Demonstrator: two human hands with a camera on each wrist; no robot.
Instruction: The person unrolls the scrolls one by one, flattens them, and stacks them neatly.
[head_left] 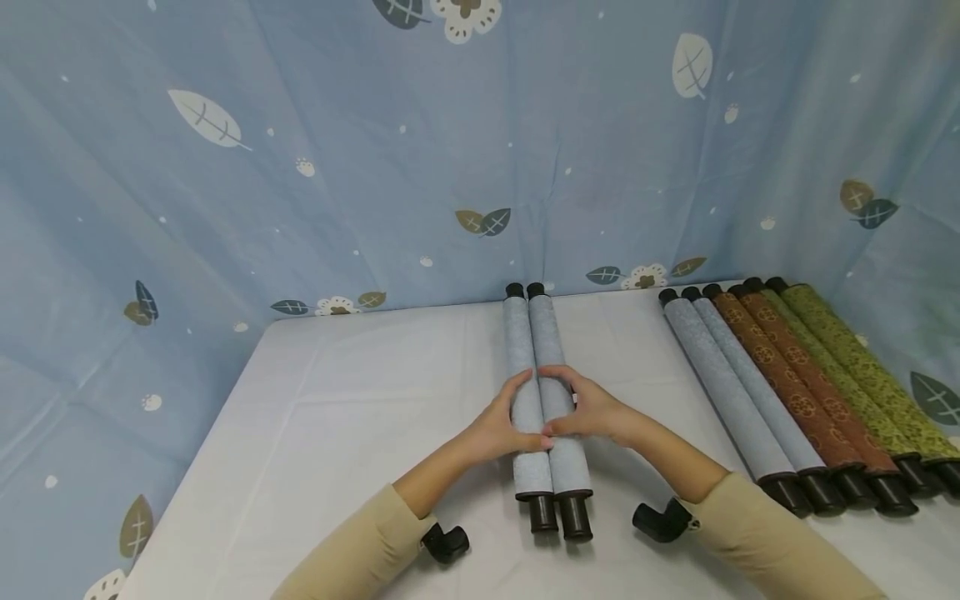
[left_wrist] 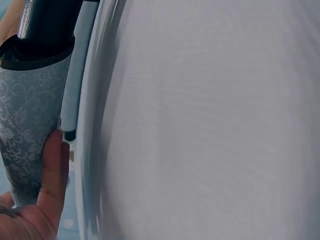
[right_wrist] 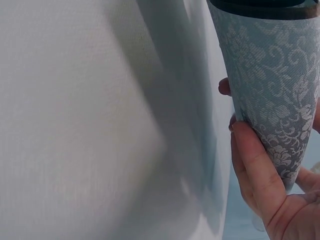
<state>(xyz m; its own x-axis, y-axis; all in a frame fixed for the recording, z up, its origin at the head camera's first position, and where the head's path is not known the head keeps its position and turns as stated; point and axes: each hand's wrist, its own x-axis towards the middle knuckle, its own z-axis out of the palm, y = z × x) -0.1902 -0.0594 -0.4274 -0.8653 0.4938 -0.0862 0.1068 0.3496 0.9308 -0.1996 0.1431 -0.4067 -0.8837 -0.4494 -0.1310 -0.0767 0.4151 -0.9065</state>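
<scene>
Head view: the left hand (head_left: 495, 427) curls its fingers round the left blue roll (head_left: 527, 408), the right hand (head_left: 597, 410) round the right blue roll (head_left: 555, 402), mid-surface (head_left: 375, 400). Both look light and stiff, probably easiest held around the middle.

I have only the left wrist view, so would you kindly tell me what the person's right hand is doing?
Observer: The right hand grips a pale blue roll, lying beside the roll in the left hand.
Operator: Thank you; is there anything else on the table?
Observer: Yes, six more rolls lie side by side at the right of the table.
Operator: Would you mind telling me their colours?
Observer: From left to right in the head view, two are pale blue, two reddish brown and two green.
</scene>
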